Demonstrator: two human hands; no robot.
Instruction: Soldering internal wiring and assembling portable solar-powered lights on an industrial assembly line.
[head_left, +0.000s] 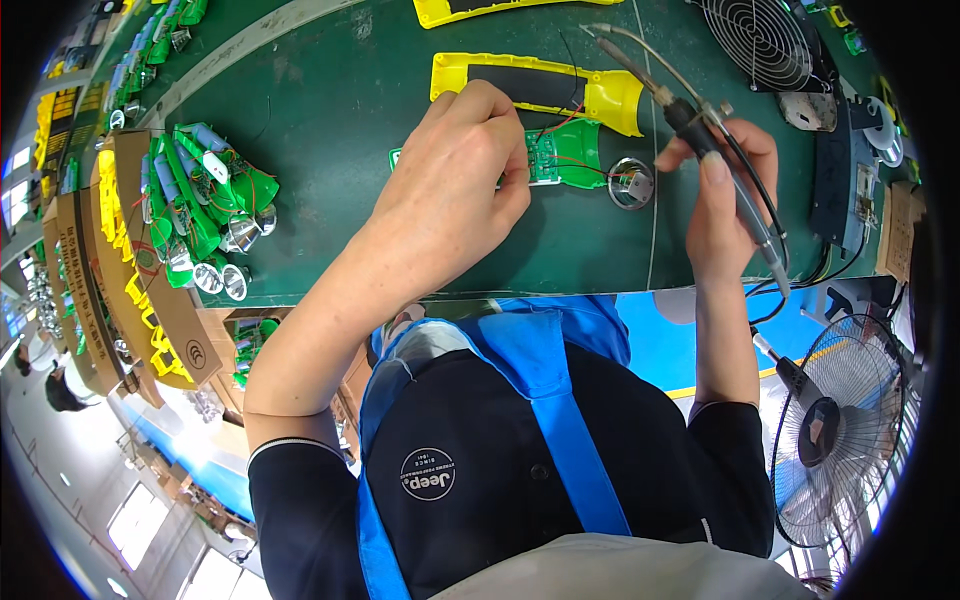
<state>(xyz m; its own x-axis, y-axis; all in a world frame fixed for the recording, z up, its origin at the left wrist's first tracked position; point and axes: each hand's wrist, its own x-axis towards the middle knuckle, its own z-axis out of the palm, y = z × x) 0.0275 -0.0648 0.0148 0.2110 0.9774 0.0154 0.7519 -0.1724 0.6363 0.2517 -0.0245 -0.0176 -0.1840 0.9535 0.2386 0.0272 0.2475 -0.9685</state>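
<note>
Head view showed a green flashlight insert with a small circuit board lying on the green desk near its front edge, red and black wires running from it to a round silver reflector just beside it. The left hand pinched down on the insert's board end, seemingly to pin it flat, while the right hand closed around a soldering iron, pen-fashion. A yellow flashlight shell lay just behind. Toward the desk's left edge sat a heap of green inserts.
</note>
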